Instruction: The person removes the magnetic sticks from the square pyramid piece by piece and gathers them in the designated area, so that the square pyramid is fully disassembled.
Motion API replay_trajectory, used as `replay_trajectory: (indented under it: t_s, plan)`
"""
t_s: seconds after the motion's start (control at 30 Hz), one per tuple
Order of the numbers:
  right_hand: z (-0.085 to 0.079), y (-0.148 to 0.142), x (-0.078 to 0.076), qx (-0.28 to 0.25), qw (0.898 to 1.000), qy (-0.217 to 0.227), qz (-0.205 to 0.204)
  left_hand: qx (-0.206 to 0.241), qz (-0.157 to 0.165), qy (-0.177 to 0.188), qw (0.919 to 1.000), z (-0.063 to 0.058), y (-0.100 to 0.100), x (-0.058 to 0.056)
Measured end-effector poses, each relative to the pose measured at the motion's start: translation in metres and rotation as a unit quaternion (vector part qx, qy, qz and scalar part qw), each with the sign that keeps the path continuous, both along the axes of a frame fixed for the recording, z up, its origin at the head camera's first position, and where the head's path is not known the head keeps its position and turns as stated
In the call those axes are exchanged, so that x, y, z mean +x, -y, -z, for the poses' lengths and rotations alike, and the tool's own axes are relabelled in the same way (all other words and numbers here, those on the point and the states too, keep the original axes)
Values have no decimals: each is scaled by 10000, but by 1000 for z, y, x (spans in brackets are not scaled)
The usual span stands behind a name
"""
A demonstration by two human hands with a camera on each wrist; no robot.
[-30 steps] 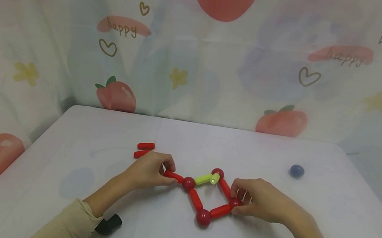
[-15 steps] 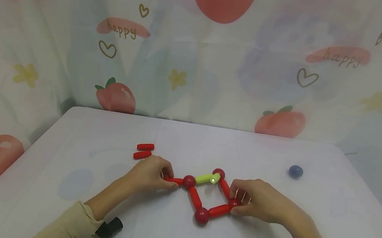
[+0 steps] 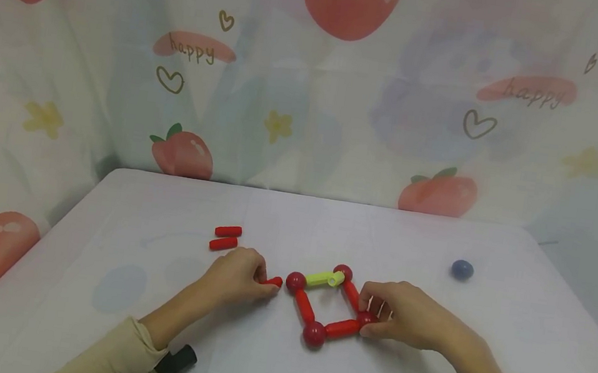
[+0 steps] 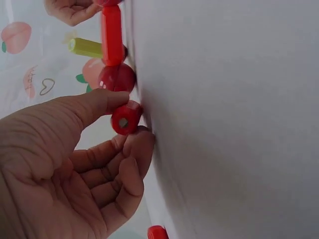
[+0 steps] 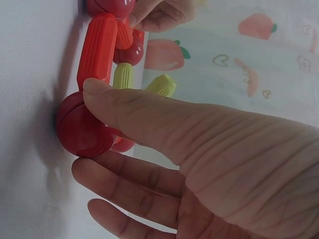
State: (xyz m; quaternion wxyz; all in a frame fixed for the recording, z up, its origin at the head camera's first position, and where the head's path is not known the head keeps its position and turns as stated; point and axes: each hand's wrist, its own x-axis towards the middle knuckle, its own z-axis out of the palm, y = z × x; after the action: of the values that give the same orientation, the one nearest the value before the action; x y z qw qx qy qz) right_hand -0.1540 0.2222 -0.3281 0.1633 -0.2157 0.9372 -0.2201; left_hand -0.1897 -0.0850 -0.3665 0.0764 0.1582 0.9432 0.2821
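A red stick [image 3: 272, 281] is held in a narrow pinch by the left hand [image 3: 238, 274], now parted from the ball [image 3: 296, 282] just beyond, so the frame [image 3: 342, 329] is apparently left without it, while another ball [image 5: 82, 127] is pinched by the right hand [image 3: 406, 313].

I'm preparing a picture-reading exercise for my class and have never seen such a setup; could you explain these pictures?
There's no robot here: a person works bare-handed. The wide picture comes from a camera worn on the head; the two close-ups come from a camera on each wrist. On the white table lie a four-cornered frame of red balls and sticks with a yellow part, two loose red sticks and a blue ball. The left hand pinches a separate red stick; the right hand holds the red ball at the frame's right corner.
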Motion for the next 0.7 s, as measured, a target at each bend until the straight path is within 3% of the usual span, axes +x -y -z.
replay_trajectory:
  t_s: [0.27,0.53,0.7]
  plan:
    - [1,0,0,-10,10000,-58,-39,51,-82,-104,9999,-4,13,4]
    - [1,0,0,20,10000,-30,-7,389,96,-595,9974,-4,46,4]
    - [1,1,0,39,10000,-24,27,497,-114,-535,9973,-5,64,3]
